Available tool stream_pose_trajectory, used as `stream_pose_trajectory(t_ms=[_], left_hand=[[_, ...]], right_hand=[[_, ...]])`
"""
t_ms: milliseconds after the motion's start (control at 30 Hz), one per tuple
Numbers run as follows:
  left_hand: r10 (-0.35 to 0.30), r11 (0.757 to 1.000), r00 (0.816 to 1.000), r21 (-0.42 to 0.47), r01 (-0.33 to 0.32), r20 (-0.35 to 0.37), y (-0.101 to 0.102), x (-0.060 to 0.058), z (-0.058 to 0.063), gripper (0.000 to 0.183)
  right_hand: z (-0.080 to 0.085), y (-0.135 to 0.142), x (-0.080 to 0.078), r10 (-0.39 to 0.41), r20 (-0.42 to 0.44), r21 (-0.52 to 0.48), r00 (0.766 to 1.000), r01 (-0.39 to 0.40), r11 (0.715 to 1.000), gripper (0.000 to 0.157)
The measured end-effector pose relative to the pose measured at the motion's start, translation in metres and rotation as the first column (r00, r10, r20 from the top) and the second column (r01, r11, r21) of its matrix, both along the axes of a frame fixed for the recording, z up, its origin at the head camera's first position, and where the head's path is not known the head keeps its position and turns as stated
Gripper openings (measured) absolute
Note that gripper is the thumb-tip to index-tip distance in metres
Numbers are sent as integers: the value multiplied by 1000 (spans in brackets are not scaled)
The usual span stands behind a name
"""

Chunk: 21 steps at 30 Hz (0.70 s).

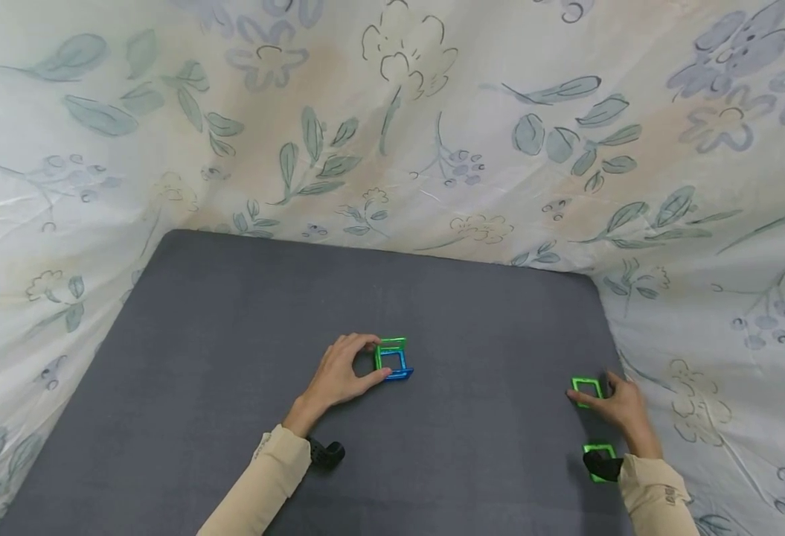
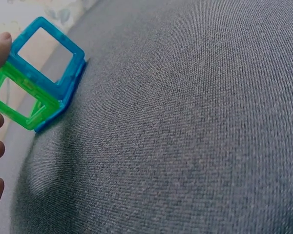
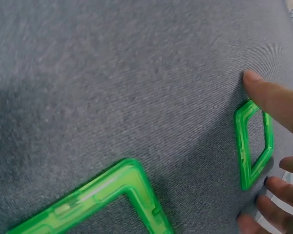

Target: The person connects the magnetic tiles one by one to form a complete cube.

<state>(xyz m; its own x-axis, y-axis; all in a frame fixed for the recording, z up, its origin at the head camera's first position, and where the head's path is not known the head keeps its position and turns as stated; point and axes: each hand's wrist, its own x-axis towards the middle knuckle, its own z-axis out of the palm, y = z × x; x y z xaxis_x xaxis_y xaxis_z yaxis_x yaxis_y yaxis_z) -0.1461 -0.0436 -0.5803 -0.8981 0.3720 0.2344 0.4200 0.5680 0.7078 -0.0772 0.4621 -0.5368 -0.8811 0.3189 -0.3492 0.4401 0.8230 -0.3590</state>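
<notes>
Head view, gray tabletop, left hand with thumb and index finger curved onto a joined blue-and-green frame structure, right hand with thumb and fingers spread wide about a flat green frame, contact unclear, second green frame below it.

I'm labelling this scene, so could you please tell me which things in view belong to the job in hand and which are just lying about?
Part of the job:
green-and-blue frame assembly, at the left hand
green frame, at the right hand
second green frame, lying apart, probably

Surroundings only:
grey surface
floral cloth
</notes>
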Motion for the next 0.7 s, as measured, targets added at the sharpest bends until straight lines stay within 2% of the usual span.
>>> stream_pose_trajectory(t_ms=[100,300,500,633,700], left_hand=[[0,1000,1000,1,0,18,0,0,2,52],[0,1000,999,-2,0,45,1,-2,6,52],[-8,1000,998,-10,8,57,1,-4,8,52],[-11,1000,998,-17,12,63,1,-5,9,52],[-13,1000,998,-18,14,67,1,-6,10,52]], right_hand=[[-3,2,1,7,-26,20,1000,-6,1000,106],[-1,4,-2,-5,-36,-27,999,4,1000,89],[4,4,-6,-26,-1,-60,1000,26,998,89],[5,3,-6,-12,-17,-56,1000,11,998,90],[3,2,-5,7,-51,-39,999,-9,999,86]])
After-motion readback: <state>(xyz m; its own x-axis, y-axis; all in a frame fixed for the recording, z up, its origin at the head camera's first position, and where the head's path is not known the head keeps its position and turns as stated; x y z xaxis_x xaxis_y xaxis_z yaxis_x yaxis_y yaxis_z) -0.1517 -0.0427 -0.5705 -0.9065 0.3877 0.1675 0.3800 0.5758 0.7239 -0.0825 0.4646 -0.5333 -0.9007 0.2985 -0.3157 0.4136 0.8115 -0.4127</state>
